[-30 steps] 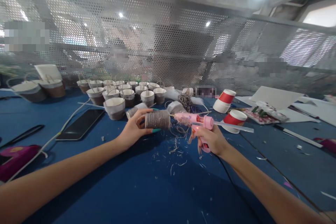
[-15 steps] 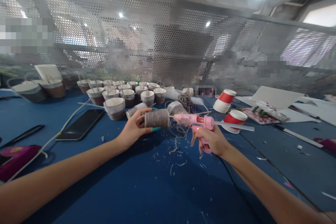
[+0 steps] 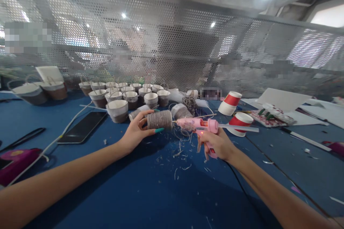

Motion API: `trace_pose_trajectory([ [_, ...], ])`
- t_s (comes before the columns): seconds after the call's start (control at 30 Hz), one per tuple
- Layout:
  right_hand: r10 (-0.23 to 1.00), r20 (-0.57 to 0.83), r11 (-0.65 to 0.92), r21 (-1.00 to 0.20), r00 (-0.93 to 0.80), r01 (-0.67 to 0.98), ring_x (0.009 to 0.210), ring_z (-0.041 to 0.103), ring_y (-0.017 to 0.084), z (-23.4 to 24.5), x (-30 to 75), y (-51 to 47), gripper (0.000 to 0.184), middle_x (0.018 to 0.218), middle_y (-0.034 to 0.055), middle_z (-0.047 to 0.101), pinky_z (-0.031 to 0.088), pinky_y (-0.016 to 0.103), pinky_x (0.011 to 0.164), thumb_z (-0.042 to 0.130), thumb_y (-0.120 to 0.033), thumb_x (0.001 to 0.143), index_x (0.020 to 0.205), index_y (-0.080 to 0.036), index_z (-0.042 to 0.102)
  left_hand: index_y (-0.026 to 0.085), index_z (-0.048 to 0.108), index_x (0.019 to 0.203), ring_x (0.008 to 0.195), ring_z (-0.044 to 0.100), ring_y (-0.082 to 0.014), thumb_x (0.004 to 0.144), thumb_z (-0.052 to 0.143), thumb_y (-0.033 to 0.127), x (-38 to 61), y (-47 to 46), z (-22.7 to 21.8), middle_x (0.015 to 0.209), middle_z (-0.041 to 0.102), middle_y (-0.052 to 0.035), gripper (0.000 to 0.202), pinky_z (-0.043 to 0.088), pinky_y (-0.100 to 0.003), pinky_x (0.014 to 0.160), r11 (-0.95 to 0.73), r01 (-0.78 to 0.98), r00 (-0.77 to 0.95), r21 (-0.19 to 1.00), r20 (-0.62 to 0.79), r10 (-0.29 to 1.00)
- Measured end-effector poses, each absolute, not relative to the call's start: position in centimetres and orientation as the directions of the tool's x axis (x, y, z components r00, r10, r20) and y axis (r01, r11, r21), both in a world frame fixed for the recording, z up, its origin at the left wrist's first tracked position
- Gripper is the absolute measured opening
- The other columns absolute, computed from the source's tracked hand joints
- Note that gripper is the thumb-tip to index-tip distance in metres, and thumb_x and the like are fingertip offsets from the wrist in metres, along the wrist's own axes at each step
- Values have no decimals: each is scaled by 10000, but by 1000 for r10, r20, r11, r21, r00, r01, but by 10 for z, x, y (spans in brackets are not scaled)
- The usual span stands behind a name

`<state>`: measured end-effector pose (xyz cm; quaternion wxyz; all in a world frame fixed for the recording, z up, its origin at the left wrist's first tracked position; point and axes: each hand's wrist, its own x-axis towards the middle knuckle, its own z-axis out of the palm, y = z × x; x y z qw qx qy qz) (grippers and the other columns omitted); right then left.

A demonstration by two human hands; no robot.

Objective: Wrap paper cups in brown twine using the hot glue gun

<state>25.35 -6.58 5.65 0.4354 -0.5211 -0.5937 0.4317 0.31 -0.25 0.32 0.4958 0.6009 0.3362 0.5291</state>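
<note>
My left hand [image 3: 136,129] grips a cup wrapped in grey-brown cord [image 3: 159,120], lying on its side in the air just above the table. Its thumb, with a long green nail, presses along the lower side. My right hand [image 3: 216,143] is wrapped round a pink glue gun [image 3: 200,125], whose small light glows. The nozzle points left and meets, or nearly meets, the right-hand end of the wrapped cup. A translucent glue stick [image 3: 239,127] sticks out of the gun's back. Loose cord [image 3: 189,105] and a wrapped roll lie just behind the nozzle.
Several small cord-wrapped baskets [image 3: 118,110] with handles stand at the back left. A black phone [image 3: 83,127] and a magenta case [image 3: 20,164] lie left. Red and white paper cups [image 3: 241,123] stand right. Cord scraps litter the blue table [image 3: 161,193]; a perforated metal screen [image 3: 182,43] rises behind.
The wrapped cup has shifted slightly left and up with my left hand. The glue gun has tipped a little, its nozzle staying at the cup's end.
</note>
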Motion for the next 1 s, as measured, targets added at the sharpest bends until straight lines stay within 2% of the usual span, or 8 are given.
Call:
trace_pose_trajectory([
  [0.2,989,31,68,-962,-144,263,221,423,124,52,257,-64,177,292,-36,424,344,224,230,514,-315,562,434,-214,448,219,502,1171,1120,572,-255,603,789,194,5,-5,6,1123,619,-56,637,494,-423,950,-283,-93,181,955,295,938],
  [0.47,982,5,58,-960,-189,276,221,422,109,52,258,-63,197,299,-23,449,363,215,228,504,-286,570,396,-210,457,212,510,1170,1091,582,-251,593,796,197,4,-4,6,1089,619,-52,644,485,-439,958,-283,-97,166,954,296,941],
  [0.83,984,45,92,-958,-173,272,225,435,118,53,257,-65,180,316,-22,455,345,217,232,497,-293,567,413,-209,457,219,506,1155,1071,604,-243,592,798,173,3,-4,5,1057,648,-43,636,504,-402,933,-277,-110,198,955,294,935],
  [1.0,986,64,102,-964,-155,246,223,438,125,56,256,-66,174,315,-26,453,347,224,233,503,-294,560,422,-218,428,221,514,1138,1114,587,-258,582,790,139,3,-5,6,1105,640,-52,626,517,-395,913,-271,-116,210,956,290,934],
])
